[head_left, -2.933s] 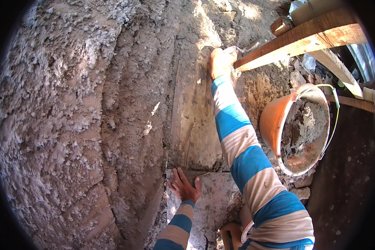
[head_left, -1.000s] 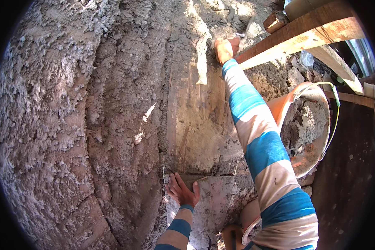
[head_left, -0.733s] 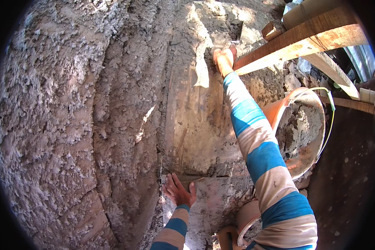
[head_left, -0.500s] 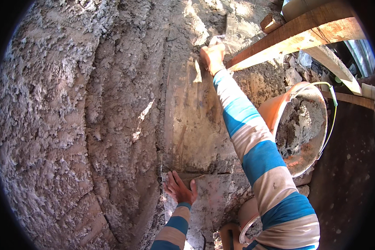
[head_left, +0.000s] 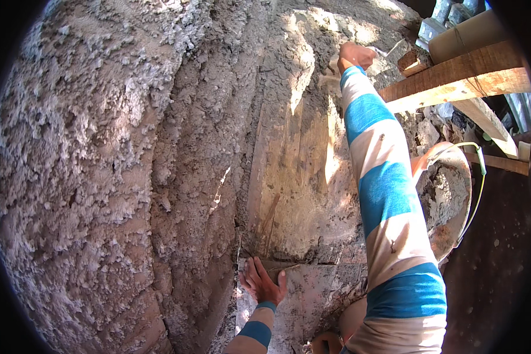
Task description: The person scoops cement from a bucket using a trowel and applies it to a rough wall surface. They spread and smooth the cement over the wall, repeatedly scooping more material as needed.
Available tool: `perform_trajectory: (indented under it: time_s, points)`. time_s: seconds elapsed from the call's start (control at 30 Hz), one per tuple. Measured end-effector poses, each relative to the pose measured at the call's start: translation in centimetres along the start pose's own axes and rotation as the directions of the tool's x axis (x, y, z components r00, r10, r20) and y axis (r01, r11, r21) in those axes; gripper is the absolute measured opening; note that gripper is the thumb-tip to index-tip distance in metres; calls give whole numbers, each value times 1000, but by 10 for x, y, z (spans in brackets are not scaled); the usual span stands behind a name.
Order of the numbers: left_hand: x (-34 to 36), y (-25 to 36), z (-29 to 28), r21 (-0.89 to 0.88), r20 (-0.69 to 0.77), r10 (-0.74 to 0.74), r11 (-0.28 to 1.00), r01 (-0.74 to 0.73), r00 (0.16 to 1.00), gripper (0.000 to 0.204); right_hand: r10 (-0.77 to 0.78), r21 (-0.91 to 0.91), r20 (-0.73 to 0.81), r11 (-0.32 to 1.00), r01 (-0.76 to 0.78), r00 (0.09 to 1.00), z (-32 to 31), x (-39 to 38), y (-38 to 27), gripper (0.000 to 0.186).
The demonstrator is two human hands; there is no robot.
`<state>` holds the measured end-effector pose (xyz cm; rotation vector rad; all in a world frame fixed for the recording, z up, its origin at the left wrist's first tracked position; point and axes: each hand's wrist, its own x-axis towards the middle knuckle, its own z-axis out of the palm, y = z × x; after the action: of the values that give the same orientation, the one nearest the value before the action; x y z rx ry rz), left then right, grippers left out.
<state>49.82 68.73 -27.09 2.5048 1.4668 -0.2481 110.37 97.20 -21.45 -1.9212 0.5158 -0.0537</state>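
My right hand (head_left: 357, 56), at the far end of the work surface, is closed round a trowel (head_left: 389, 51). The trowel's metal shank and thin blade edge point right, over rough grey mortar (head_left: 318, 41); its handle is hidden in my fist. Below lies a mortar-stained wooden board (head_left: 289, 194). My left hand (head_left: 263, 282) rests near the board's close end, fingers stretched out and thumb apart, with nothing gripped. Under its fingers a thin flat strip (head_left: 283, 266) shows in part.
An orange bucket (head_left: 448, 233) with mortar inside and a wire handle stands right of my right arm. Timber beams (head_left: 460, 79) jut in at the upper right. Rough mortar-covered wall (head_left: 88, 177) fills the left. Another bucket (head_left: 353, 318), partly hidden, sits near my right elbow.
My right hand has moved right and slightly farther away with the trowel, whose blade has turned to point right. The whole view has shifted a little. My left hand stays at the board's near end.
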Motion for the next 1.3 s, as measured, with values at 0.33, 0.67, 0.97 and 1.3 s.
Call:
perform_trajectory:
  time_s: [0.33, 0.67, 0.97, 1.3]
  points:
    - [1, 1, 7, -43, -105, 73, 996, -77, 992, 88, -359, -361, 413, 780, 512, 837, -7, 11, 57, 45]
    - [-2, -3, 7, -73, -20, 16, 997, -18, 1000, 89, -426, -183, 438, 820, 542, 792, -23, -31, 34, 39]
    - [-1, -4, 3, -16, 34, 15, 1000, -15, 999, 90, -452, -225, 456, 775, 590, 767, 22, 38, 40, 33]
    - [3, 5, 16, -1, -85, 80, 997, -81, 993, 85, -230, -110, 410, 948, 298, 883, -14, -73, 71, 36]
